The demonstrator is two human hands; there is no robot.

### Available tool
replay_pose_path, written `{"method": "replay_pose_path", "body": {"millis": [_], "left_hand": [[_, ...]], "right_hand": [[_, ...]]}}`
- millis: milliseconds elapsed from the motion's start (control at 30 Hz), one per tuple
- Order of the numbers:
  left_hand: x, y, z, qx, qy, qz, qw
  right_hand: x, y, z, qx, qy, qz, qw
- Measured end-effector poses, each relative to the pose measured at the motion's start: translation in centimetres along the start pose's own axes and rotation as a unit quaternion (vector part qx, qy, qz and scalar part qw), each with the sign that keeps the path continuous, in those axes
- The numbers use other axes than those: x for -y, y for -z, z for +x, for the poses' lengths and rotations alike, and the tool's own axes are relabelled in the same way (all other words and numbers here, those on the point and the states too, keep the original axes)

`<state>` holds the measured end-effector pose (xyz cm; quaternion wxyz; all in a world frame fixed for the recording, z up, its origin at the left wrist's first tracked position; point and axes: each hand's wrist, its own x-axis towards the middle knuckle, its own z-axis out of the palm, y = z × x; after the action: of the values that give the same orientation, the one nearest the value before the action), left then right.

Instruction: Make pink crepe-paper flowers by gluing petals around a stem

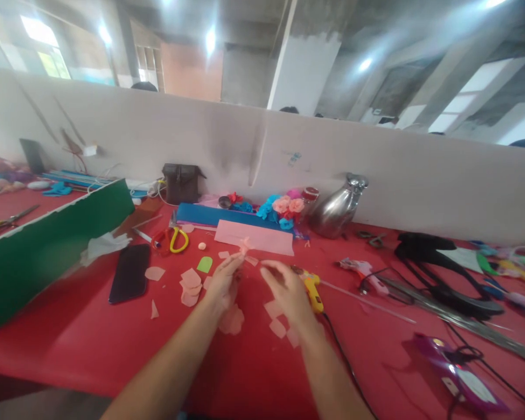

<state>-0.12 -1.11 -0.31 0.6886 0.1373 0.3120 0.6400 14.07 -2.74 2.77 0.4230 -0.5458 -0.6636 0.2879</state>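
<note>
Left hand (224, 282) pinches the pink paper flower (245, 245) at its one o'clock, and right hand (287, 286), fingertips parted, hovers at the flower's four! Pink petals (191, 284) lie at left hand's nine, yellow glue gun (314, 293) at right hand's three.

The single view comes from a head-worn camera above the near side of the tabletop (87, 344), facing forward and down toward the pale partition (157, 122). It sits high enough to look over the partition's top edge to a pillar (306, 70) and lights (210, 41) beyond. The forearms (179, 350), nearest the lens, reach from below toward the partition; the left hand (223, 283) and right hand (286, 286) lie farther out, well short of it. Coverage is wide, and the partition's top edge slants downward to the right.
</note>
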Motion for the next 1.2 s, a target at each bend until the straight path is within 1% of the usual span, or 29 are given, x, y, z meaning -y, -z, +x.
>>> {"method": "replay_pose_path", "body": {"millis": [33,67,167,233,333,433,533,667,800,867,1033,1200], "left_hand": [[0.0,0.0,0.0,0.003,0.004,0.002,1.000],[0.1,0.1,0.1,0.005,0.009,0.006,1.000],[0.3,0.2,0.1,0.003,0.011,0.037,0.999],[0.4,0.2,0.1,0.008,0.000,0.060,0.998],[0.8,0.3,0.0,0.023,-0.012,0.078,0.997],[1.0,0.3,-0.1,0.025,-0.013,0.088,0.996],[1.2,0.3,-0.1,0.026,-0.017,0.103,0.994],[1.2,0.4,0.1,0.033,-0.024,0.101,0.994],[1.1,0.3,0.0,0.053,-0.008,0.089,0.995],[1.1,0.2,-0.1,0.059,-0.003,0.093,0.994],[1.0,0.2,-0.1,0.015,-0.033,0.128,0.991],[0.5,0.3,-0.1,0.033,-0.033,0.124,0.991]], "right_hand": [[0.7,-1.2,0.2,0.019,-0.021,0.069,0.997],[1.1,-2.2,0.4,0.017,-0.042,0.120,0.992],[1.1,-4.0,0.9,-0.029,-0.075,0.206,0.975],[0.5,-4.4,1.1,-0.050,-0.090,0.239,0.965],[-0.3,-4.3,1.0,-0.059,-0.113,0.283,0.951],[-0.7,-4.2,0.8,-0.060,-0.135,0.312,0.938],[-0.8,-4.2,0.8,-0.054,-0.139,0.325,0.934],[-0.8,-4.2,0.8,-0.052,-0.125,0.337,0.932],[-0.7,-4.1,0.7,-0.052,-0.124,0.334,0.933],[-0.5,-3.9,0.7,-0.052,-0.124,0.323,0.937],[-0.2,-3.8,0.5,-0.037,-0.088,0.287,0.953],[-0.1,-4.1,0.2,-0.037,-0.068,0.244,0.967]]}}
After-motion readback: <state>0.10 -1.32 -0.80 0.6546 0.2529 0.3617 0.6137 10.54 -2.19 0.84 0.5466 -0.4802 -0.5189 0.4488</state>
